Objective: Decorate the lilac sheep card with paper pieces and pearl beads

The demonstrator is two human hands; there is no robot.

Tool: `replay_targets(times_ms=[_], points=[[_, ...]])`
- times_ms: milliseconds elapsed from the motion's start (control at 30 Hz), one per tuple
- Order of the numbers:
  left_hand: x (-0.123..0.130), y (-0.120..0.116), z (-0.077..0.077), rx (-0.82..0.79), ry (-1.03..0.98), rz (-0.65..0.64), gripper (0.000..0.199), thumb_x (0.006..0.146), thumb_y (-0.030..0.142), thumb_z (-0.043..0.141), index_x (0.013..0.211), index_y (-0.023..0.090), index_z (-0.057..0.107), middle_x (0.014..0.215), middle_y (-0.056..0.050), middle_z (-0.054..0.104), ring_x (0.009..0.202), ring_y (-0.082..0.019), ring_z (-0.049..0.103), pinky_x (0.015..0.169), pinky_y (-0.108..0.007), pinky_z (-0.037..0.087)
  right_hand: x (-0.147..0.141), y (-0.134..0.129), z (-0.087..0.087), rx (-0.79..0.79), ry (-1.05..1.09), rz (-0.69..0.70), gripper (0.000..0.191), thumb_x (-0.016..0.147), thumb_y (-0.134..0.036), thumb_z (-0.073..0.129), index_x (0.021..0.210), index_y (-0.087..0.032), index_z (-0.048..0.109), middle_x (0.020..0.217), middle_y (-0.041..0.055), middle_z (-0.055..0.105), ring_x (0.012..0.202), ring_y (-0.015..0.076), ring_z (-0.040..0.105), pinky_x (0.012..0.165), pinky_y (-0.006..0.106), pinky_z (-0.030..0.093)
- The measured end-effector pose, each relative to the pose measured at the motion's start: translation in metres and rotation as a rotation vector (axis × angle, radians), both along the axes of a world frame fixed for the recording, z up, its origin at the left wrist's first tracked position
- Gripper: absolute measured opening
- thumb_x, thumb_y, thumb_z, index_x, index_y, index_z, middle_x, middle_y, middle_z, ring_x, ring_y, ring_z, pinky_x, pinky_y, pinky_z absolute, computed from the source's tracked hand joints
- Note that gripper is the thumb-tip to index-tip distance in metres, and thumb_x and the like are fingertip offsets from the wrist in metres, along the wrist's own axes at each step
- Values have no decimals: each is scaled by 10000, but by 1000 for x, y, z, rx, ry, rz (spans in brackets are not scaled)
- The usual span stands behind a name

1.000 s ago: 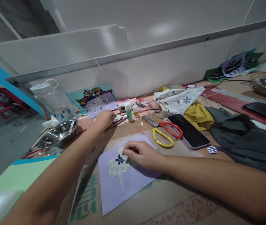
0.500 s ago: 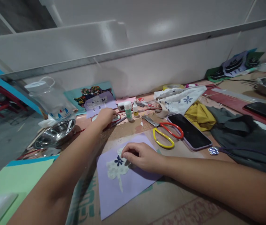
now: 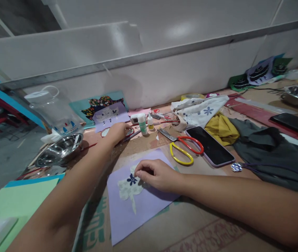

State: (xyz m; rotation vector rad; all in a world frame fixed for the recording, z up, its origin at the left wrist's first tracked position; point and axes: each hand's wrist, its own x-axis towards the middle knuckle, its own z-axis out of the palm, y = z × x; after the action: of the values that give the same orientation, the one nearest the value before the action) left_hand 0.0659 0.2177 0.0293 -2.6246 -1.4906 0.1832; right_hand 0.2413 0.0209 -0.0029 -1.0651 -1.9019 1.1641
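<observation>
My right hand [image 3: 158, 175] rests on a sheet of purple paper [image 3: 124, 225], its thumb and forefinger curled together by a dark blue fabric flower [image 3: 132, 179]. Whether a small thing is between those fingertips is hidden. The flower lies on pale patterned fabric pieces [image 3: 125, 190] on the paper, and a thin strip points down from them. Farther back, my left hand [image 3: 119, 132] reaches down over a red-rimmed round item [image 3: 104, 132] that shows on both sides of it. The left fingertips are mostly hidden behind the hand.
Red-and-yellow-handled scissors [image 3: 182, 150] lie beside a phone [image 3: 209, 147]. A glue stick [image 3: 142, 125] and small glue bottle [image 3: 150, 122] stand behind. Yellow cloth [image 3: 221, 129] and dark grey cloth [image 3: 267, 150] lie right; a metal bowl [image 3: 59, 150] and clear jug [image 3: 56, 112] stand left.
The whole view shifts slightly to the left. Both hands keep almost the same place and pose, and the paper and fabric pieces stay put.
</observation>
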Motion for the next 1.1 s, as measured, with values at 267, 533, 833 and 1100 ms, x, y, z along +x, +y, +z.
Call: replay_targets(times_ms=[267,533,833,1100], points=[[15,2,3,-13,-1,46,321,965,353,615,1239,186,613,1257,-96,629,1066,-235,645,894,-432,567,-1,0,-1,-1,2,-1,162,909,-246,591,921,-160,729,774,8,687,671,115,557,607,211,394],[19,2,1,22,-19,67,339,963,352,618,1253,176,603,1262,-101,625,1071,-240,644,897,-445,566,0,0,-2,9,16,12,156,909,-258,605,911,-159,725,764,4,673,676,114,563,616,210,396],[18,-2,-1,27,-124,50,351,963,352,618,1257,163,598,1259,-105,626,1071,-242,643,901,-459,564,0,0,-4,10,-2,18,149,908,-254,605,918,-167,725,772,4,677,687,116,568,622,211,397],[4,-21,14,25,-505,117,270,987,386,537,1012,147,661,993,-84,707,911,-209,663,821,-362,541,0,0,-1,23,15,2,166,914,-239,582,901,-158,726,787,12,689,687,115,555,621,213,398]])
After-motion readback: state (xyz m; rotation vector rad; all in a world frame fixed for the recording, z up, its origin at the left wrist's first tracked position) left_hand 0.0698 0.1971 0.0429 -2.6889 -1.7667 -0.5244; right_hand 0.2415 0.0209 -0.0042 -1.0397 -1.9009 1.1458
